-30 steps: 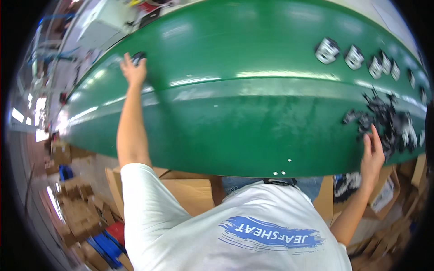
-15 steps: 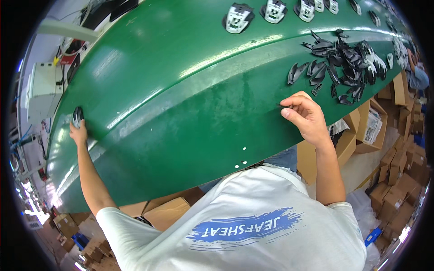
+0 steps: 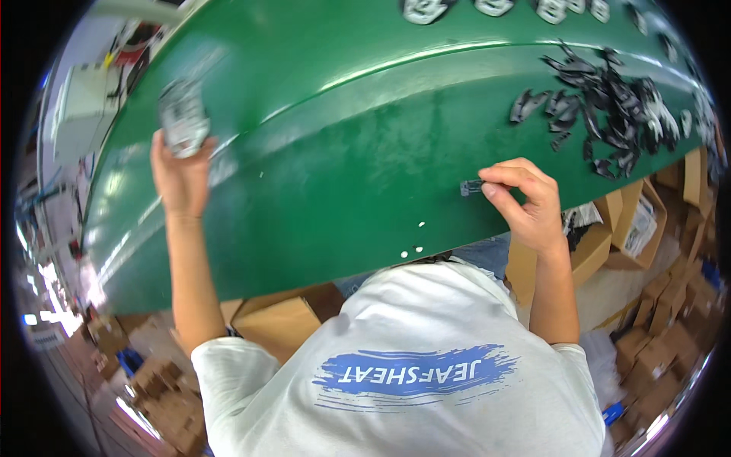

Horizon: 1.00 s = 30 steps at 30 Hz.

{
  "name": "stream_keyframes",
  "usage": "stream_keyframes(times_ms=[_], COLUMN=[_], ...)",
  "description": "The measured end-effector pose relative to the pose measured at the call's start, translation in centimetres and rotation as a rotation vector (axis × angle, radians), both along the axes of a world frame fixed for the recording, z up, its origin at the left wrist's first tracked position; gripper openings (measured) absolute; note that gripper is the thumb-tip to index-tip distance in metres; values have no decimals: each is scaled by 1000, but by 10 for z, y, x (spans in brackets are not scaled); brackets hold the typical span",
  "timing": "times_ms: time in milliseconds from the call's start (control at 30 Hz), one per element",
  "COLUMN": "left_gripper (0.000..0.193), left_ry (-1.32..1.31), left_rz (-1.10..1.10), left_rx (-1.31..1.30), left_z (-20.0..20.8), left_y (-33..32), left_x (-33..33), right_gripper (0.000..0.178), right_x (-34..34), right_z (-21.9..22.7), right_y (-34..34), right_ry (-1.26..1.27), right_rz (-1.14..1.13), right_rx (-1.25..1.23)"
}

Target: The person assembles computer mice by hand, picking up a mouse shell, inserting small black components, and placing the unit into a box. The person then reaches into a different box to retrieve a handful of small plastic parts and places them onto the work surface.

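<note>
At the left of the green table (image 3: 343, 175), my left hand (image 3: 184, 183) is closed around the near end of a white-and-dark computer mouse shell (image 3: 184, 122). Motion smears the shell, so its details are hard to read. Toward the table's right side, my right hand (image 3: 529, 202) pinches a small black plastic piece (image 3: 470, 187) between thumb and fingertips, above the tabletop. Beyond that hand lies a loose heap of black plastic side parts (image 3: 609, 107). White shell pieces (image 3: 656, 114) lie at the heap's right.
Several white-and-black mouse shells (image 3: 426, 9) stand in a row along the far side. Small white discs (image 3: 418, 249) lie near the front edge. Open cardboard boxes (image 3: 636, 225) stand below the table's right side, and another box (image 3: 282, 327) sits at the front left.
My left hand has brought the mouse shell inward from the far left, and its top now shows. The black piece in my right hand is turned and shows more. The view has shifted.
</note>
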State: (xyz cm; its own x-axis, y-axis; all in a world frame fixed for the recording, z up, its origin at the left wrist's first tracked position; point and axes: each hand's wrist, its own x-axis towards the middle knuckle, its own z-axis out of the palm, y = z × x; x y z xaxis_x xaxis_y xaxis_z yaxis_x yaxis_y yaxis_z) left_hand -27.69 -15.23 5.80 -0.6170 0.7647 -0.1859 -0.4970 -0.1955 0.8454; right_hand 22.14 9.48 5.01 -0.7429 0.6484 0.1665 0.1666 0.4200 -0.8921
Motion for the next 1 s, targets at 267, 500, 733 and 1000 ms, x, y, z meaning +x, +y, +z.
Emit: stream_keyframes(times_ms=[267,500,733,1000], left_gripper=[66,61,55,57], left_ry=[-674,-776,-686,-761], left_rz=[-296,-280,-331,-389], left_rx=[52,113,110,122], left_z=[5,21,24,23], left_y=[13,12,25,34], left_x=[264,330,338,340], right_gripper=[33,39,38,33], right_x=[-35,-51,-50,-42], right_z=[42,54,53,57], right_y=[-8,-12,-2,2], right_ry=[291,350,299,231], right_rz=[228,398,418,435], right_rx=[170,331,418,375])
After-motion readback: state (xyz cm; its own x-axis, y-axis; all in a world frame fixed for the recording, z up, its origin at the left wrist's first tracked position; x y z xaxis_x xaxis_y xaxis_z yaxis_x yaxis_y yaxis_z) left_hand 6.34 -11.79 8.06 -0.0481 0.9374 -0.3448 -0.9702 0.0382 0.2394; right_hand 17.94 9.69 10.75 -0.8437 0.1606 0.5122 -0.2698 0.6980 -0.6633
